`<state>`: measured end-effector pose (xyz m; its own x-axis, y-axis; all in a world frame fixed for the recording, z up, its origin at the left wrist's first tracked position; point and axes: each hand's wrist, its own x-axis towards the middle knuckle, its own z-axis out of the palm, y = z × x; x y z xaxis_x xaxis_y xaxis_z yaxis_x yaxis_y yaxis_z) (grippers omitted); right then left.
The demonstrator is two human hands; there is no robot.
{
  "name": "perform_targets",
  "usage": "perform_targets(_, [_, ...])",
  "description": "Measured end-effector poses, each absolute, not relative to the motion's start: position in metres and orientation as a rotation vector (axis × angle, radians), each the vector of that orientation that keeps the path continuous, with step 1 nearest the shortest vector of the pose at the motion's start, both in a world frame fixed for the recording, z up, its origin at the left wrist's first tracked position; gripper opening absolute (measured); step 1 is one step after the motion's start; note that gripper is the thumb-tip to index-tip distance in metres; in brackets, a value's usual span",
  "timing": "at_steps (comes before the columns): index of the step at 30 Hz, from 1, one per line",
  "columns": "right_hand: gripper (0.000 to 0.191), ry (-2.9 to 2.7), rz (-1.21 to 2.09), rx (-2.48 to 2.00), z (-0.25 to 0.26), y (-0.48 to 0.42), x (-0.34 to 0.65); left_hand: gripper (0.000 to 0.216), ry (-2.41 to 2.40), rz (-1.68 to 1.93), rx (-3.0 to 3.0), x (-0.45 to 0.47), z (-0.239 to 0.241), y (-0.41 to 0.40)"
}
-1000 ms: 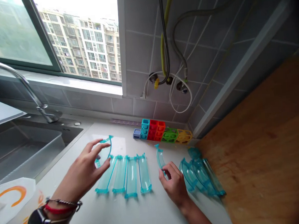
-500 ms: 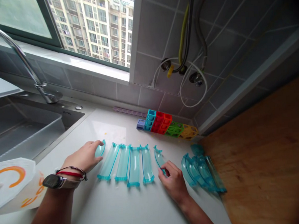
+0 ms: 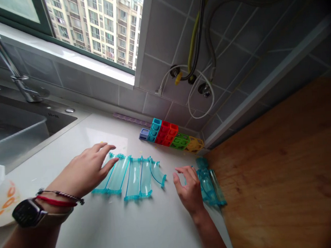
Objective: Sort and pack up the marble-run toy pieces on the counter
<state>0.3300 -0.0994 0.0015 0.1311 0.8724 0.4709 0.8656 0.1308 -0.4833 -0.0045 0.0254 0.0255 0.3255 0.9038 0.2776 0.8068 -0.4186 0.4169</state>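
Note:
Several clear teal track pieces (image 3: 133, 176) lie side by side on the white counter (image 3: 118, 231). My left hand (image 3: 85, 169), with a watch and bracelets on the wrist, lies flat and open over the leftmost pieces, fingers stretched out. A curved teal piece (image 3: 159, 173) rests at the right end of the row. My right hand (image 3: 187, 188) hovers with fingers loosely apart and holds nothing, just left of a small pile of teal track pieces (image 3: 210, 183).
A row of coloured blocks (image 3: 172, 136) stands against the tiled wall. A steel sink (image 3: 11, 129) with a tap (image 3: 6, 60) is at the left. A wooden board (image 3: 283, 169) fills the right. A white bag with orange print (image 3: 1, 197) lies at the left edge.
My left hand set down the curved piece and now lies flat on the left pieces. My right hand let go of its curved piece, now at the row's right end, and moved toward the pile.

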Motion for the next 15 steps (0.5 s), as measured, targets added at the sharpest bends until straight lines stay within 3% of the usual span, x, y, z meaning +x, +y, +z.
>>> perform_targets(6, [0.028,-1.797,0.021,-2.173,0.010,-0.114,0.369,0.040,1.138,0.428,2.565,0.075,0.057,-0.014])
perform_targets(10, [0.032,-1.916,0.047,-2.063,-0.003,-0.112,0.365,0.031,1.098,0.215,2.576,0.120,0.058,-0.054])
perform_targets(15, [0.034,-2.059,0.122,-1.727,-0.013,-0.106,0.350,0.059,0.877,0.116,2.575,0.154,0.039,-0.095])
